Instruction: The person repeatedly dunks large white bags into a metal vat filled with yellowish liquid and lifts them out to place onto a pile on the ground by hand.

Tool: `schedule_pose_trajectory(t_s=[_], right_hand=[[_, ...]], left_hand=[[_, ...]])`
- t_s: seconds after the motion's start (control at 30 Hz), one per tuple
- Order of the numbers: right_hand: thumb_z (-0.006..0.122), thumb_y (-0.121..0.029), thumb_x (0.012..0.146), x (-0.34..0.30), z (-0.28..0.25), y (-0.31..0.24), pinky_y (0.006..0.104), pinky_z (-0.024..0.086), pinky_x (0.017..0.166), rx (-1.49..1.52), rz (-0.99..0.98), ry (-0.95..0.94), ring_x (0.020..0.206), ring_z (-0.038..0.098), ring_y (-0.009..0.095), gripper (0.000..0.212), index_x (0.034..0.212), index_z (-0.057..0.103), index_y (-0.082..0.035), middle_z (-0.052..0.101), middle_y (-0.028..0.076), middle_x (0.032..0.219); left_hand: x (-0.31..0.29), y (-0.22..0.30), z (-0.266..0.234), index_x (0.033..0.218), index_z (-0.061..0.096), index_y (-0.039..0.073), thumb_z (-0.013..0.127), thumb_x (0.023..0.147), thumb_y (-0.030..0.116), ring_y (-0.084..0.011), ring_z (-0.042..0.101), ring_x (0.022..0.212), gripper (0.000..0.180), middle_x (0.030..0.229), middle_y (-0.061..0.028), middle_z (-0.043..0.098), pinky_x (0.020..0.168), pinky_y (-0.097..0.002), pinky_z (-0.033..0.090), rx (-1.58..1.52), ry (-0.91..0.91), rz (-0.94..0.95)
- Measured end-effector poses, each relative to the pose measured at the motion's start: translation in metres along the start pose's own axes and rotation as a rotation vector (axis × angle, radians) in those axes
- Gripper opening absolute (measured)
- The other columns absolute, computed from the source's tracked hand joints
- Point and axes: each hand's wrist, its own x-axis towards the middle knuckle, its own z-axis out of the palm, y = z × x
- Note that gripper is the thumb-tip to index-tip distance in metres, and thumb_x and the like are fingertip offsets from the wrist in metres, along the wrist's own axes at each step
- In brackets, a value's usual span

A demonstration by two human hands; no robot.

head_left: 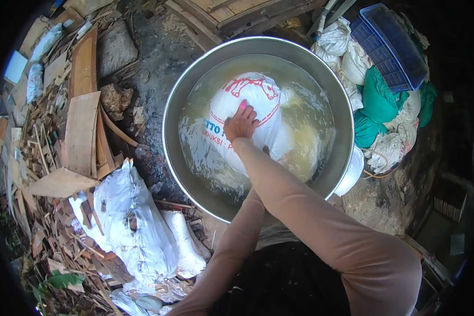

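A white woven sack (247, 118) with red and blue print bulges out of cloudy, yellowish water in a large round metal tub (171, 158). My right hand (240, 125) is on top of the sack, its fingers curled in against the fabric. A small bright pink spot shows at its fingertips. The right forearm crosses over my left one. My left hand (267, 150) is mostly hidden under that forearm, close to the lower right side of the sack; only a bit of it shows, and its fingers cannot be made out.
Wood scraps and boards (80, 131) lie heaped on the left, with white plastic sacking (134, 221) near me. At the right, white and green sacks (379, 97) are piled beside a blue plastic crate (389, 50). Wooden planks (247, 16) stand behind the tub.
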Motion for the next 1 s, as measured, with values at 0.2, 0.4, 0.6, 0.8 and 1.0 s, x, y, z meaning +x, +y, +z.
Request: schedule_pose_trajectory(t_s=[0.2,0.4,0.6,0.8,1.0], right_hand=[[0.066,-0.032,0.081,-0.003,0.001,-0.016,0.0481,0.043,0.087,0.192,-0.270,-0.087,0.108,0.049,0.037,0.082,0.144,0.025,0.000,0.043,0.019,0.122],[0.071,-0.030,0.075,0.076,-0.010,-0.003,0.0501,0.043,0.088,0.301,-0.362,0.236,0.102,0.051,0.040,0.059,0.120,0.047,0.001,0.051,0.021,0.109],[0.057,-0.059,0.080,0.156,0.003,-0.016,0.0486,0.036,0.099,0.018,-0.244,-0.073,0.116,0.048,0.035,0.074,0.123,0.051,0.002,0.052,0.020,0.123],[0.054,-0.063,0.082,0.166,0.003,-0.005,0.0468,0.048,0.088,0.108,-0.323,-0.279,0.104,0.063,0.033,0.083,0.129,0.047,0.005,0.066,0.021,0.108],[0.060,-0.054,0.085,0.107,-0.031,0.028,0.0484,0.054,0.070,0.295,-0.273,-0.309,0.080,0.068,0.039,0.077,0.126,0.044,0.009,0.069,0.023,0.087]], left_hand=[[0.006,-0.080,-0.009,0.136,0.044,0.002,0.055,0.099,0.027,-0.0182,0.050,0.108,0.046,0.125,-0.0114,0.055,0.097,-0.0283,0.039,-0.268,0.057,-0.125],[0.032,-0.068,0.003,0.117,0.060,-0.001,0.061,0.094,0.015,-0.0166,0.063,0.087,0.028,0.097,-0.0077,0.069,0.084,-0.0297,0.049,-0.815,0.078,-0.274],[0.025,-0.045,-0.003,0.108,0.062,-0.007,0.061,0.094,0.016,-0.0159,0.061,0.090,0.026,0.099,-0.0109,0.069,0.083,-0.0327,0.048,-0.602,0.103,-0.275],[0.025,-0.072,-0.002,0.101,0.064,-0.004,0.063,0.094,0.018,-0.0150,0.060,0.086,0.023,0.096,-0.0108,0.069,0.080,-0.0319,0.047,-0.561,0.066,-0.291],[0.003,-0.095,-0.006,0.098,0.065,-0.005,0.061,0.093,0.017,-0.0141,0.061,0.081,0.023,0.088,-0.0095,0.070,0.076,-0.0326,0.048,-0.449,-0.015,-0.314]])
